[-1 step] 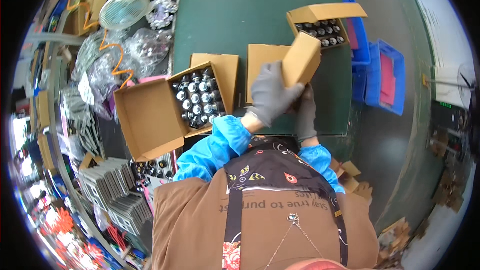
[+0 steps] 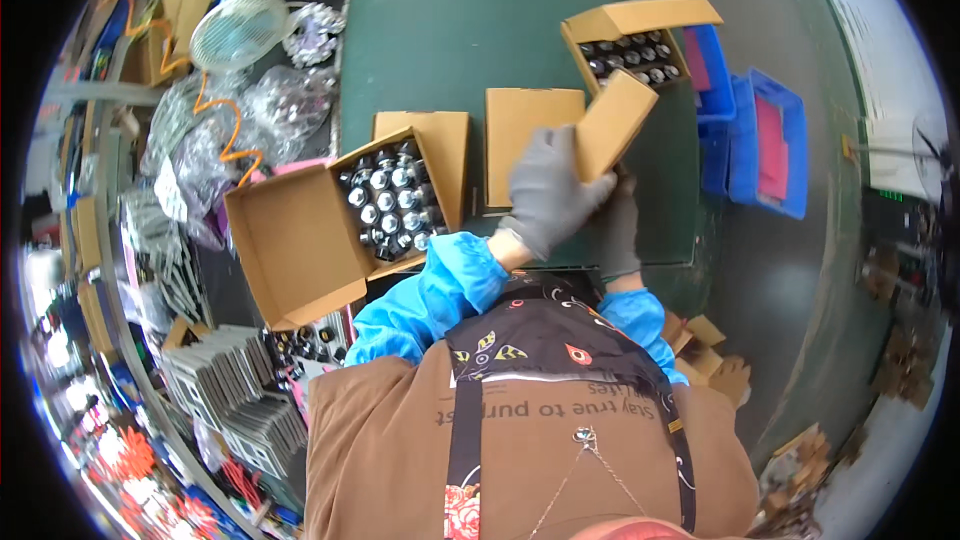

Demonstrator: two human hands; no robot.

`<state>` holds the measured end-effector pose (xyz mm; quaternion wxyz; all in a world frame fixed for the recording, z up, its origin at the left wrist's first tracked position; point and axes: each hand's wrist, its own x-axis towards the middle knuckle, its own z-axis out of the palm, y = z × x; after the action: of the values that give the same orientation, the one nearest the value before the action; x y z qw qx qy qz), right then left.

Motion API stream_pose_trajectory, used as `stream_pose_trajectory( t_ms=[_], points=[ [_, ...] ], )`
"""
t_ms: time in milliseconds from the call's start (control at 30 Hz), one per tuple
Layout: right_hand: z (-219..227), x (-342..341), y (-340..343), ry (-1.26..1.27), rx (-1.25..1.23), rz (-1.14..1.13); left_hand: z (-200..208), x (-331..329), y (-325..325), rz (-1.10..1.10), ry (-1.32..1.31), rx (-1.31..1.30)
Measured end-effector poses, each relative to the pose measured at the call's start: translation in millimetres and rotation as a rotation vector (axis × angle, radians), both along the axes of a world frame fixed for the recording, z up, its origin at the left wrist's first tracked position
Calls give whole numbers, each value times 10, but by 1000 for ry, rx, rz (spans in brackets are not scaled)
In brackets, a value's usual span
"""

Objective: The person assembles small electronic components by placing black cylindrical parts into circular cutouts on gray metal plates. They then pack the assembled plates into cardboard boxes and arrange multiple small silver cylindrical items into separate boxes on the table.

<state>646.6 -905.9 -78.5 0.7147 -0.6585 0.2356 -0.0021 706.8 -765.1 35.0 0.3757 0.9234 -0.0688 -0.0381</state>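
Between my two grey-gloved hands a small brown cardboard box (image 2: 615, 125) is held up at a tilt over the green table. My left hand (image 2: 550, 190) grips its near left side, thumb pointing right along the lower edge. At the near right end is my right hand (image 2: 622, 230), closed against the box, with its fingertips partly hidden. Behind them a flat closed carton (image 2: 520, 135) lies on the table. An open carton (image 2: 290, 245) at the left holds several rows of black parts with shiny silver tops (image 2: 390, 195).
A second open carton (image 2: 640, 15) with similar parts stands at the far right of the green table (image 2: 450, 20). Blue bins (image 2: 790, 170) sit beyond the right edge. Another carton (image 2: 450, 130) lies behind the left one. Plastic-wrapped items (image 2: 285, 100) and grey metal racks (image 2: 225, 375) crowd the left.
The small box leans slightly further to the right, both hands still at it. The whole view has shifted a little.
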Motion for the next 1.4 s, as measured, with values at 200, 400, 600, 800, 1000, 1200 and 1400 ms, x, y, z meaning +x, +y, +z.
stream_pose_trajectory(
  t_ms=[200, 400, 600, 800, 1000, 1200, 1400],
  points=[
    [274, -479, -984, -174, 669, -489, -201, -491, -825, -550, -450, 102],
    [-667, -1064, -1580, -100, -600, -253, -678, -567, -1229, -824, -800, 150],
    [-602, -1158, -1493, -98, -855, -229, -871, -550, -1244, -838, -842, 153],
    [-450, -1091, -1371, -253, 801, -376, -1063, -379, -1142, -812, -869, 284],
    [-65, -1054, -1265, 37, 829, -490, -1150, -477, -859, -711, -673, 171],
    [-167, -1127, -1562, 242, 842, -304, -1291, -768, -775, 206, 1249, -859],
    [-571, -1451, -1399, 260, 706, -560, -1625, -733, -927, 259, 1216, -1154]
  ],
)
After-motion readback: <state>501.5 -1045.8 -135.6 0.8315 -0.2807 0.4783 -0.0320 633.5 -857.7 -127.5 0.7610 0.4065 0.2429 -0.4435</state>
